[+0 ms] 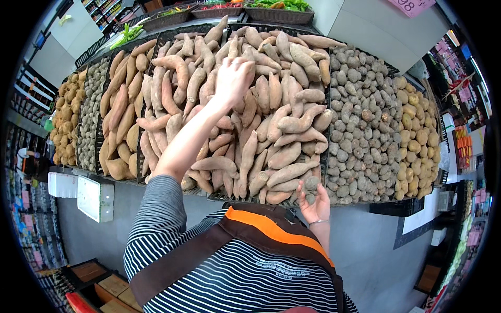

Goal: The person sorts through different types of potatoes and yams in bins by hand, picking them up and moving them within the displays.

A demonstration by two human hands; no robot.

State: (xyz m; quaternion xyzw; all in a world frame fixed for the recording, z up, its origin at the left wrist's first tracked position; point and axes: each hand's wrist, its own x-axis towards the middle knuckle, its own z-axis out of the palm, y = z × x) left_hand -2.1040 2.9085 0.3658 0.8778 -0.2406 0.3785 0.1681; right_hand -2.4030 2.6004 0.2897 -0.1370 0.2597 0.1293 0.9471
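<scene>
My left hand (pixel 235 76) reaches over the heap of sweet potatoes (pixel 247 156), fingers curled down near a slim upright sweet potato (pixel 233 47); whether it grips that one is hidden. At the front edge of the bin, my right hand (pixel 316 201) is turned up with its fingers around small round taro corms (pixel 311 183). That hand wears a thin bracelet. Just beyond it lies the bin of grey-brown taro corms (pixel 358 117).
Potatoes (pixel 417 137) fill the far-right bin. On the left are more sweet potatoes (pixel 121 105), small grey corms (pixel 92 117) and round tan roots (pixel 67 121). Baskets of peppers (pixel 217 11) stand behind. A white foam box (pixel 95 199) sits at the left front.
</scene>
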